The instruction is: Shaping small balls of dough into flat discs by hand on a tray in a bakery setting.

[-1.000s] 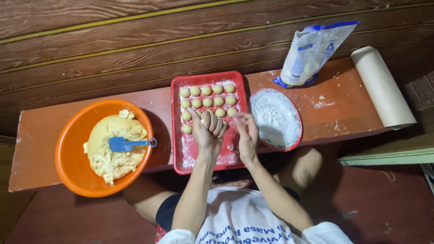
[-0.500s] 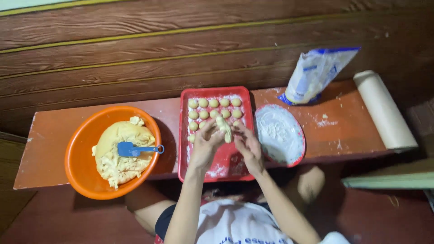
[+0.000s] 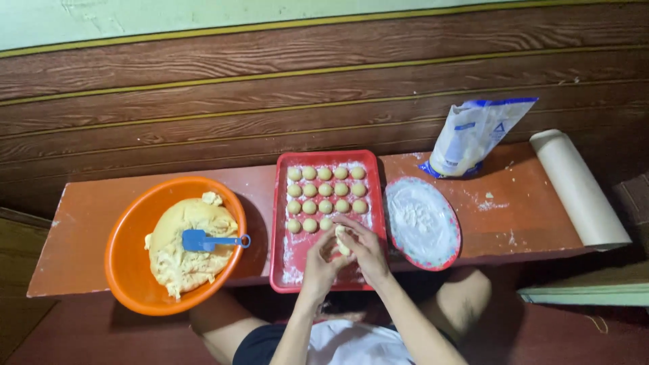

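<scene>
My left hand (image 3: 318,260) and right hand (image 3: 365,247) have drawn back from the rows of dough balls (image 3: 324,190) toward the near edge of the red tray (image 3: 280,223), now cupped together around one dough piece (image 3: 342,240), rolling it.

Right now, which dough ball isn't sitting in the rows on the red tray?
The dough ball pinched between the left hand and right hand. It is held above the red tray, just below the short third row, while the others lie lined up in the flour.
</scene>
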